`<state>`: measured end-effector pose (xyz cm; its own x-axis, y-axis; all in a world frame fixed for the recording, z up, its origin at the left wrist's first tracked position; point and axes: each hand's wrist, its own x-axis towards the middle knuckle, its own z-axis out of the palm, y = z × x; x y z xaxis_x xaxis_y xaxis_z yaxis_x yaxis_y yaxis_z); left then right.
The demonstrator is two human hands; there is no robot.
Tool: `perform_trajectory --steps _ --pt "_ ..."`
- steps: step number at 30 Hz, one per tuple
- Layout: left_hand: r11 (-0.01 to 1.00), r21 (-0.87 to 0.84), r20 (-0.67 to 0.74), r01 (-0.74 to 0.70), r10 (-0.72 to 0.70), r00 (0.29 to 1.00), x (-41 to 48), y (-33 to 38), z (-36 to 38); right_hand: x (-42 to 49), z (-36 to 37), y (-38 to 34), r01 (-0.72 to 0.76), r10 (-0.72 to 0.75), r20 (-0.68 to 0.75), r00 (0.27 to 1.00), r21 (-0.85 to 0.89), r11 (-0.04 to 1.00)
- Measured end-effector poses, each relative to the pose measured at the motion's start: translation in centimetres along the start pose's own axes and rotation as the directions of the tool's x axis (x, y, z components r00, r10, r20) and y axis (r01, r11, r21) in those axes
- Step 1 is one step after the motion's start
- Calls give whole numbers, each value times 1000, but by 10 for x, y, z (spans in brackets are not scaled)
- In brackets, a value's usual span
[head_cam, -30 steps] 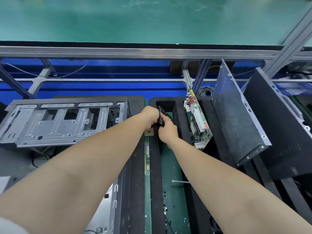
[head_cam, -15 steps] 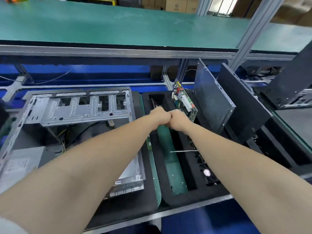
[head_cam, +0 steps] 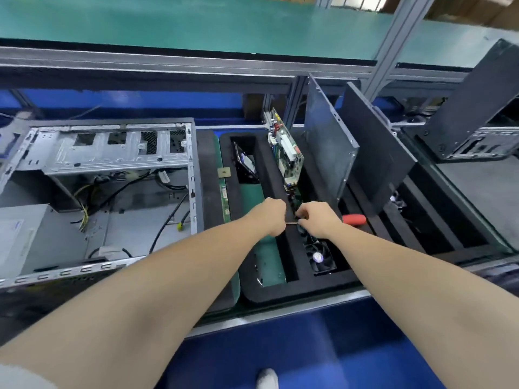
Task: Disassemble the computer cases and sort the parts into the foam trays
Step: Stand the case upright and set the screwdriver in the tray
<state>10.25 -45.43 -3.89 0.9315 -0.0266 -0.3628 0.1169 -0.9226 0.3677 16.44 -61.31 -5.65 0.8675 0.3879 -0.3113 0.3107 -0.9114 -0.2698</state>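
Both hands have pulled back toward the near half of the foam tray [head_cam: 295, 287] since a second ago, when they were up at its far slot; the drive they were setting there is now sitting alone in it.

Left to right:

Open computer case [head_cam: 98, 192] is lying on its side on the table [head_cam: 463, 209], left of the tray, drive cage at the far end, loose cables [head_cam: 120, 189] trailing across the floor of it, power supply [head_cam: 25, 234] at the near-left corner.

A narrow green memory stick [head_cam: 224, 203] is standing in the gap along the tray's left edge, a small square chip [head_cam: 223, 172] at its far end.

Hard drive [head_cam: 247, 164] is leaning in the tray's far-left slot.

Left hand [head_cam: 271, 217] is curled over the middle foam rib, fingers clenched around the thin metal shaft of a screwdriver [head_cam: 354, 219]. Right hand [head_cam: 318, 219] is sitting just beside it, fingers pinching at the same shaft; the red handle is sticking out to the right of that hand, lying across the foam.

Circuit board [head_cam: 289, 153] is standing on edge in the slot beyond the hands. A fan [head_cam: 320, 258] is lying flat in the slot just nearer than the right hand.

Two side panels, grey [head_cam: 328, 138] and black [head_cam: 376, 153], are leaning upright in the right-hand slots.

A second case [head_cam: 477, 113] is standing at the far right.
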Motion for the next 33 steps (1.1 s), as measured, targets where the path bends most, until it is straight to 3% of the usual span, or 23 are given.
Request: perform_trajectory --steps 8,11,15,20,25,33 --pt "996 47 -40 72 -70 997 31 22 47 11 29 39 110 -112 -19 994 -81 991" --pt "987 127 -136 95 -78 988 33 25 54 10 29 40 187 -199 -76 977 -138 972" --pt "973 202 -253 112 -59 966 27 24 29 3 11 22 264 -277 -181 944 -88 960" --pt "951 287 -391 113 8 920 8 13 -23 -5 -24 -31 316 -302 -298 905 0 949" --pt "911 359 -515 202 12 857 -32 -25 -73 -18 -53 -110 395 -351 -367 862 52 917" --pt "865 373 -592 336 -57 804 -135 -114 -136 -47 -67 -247 528 -491 -346 800 15 849"
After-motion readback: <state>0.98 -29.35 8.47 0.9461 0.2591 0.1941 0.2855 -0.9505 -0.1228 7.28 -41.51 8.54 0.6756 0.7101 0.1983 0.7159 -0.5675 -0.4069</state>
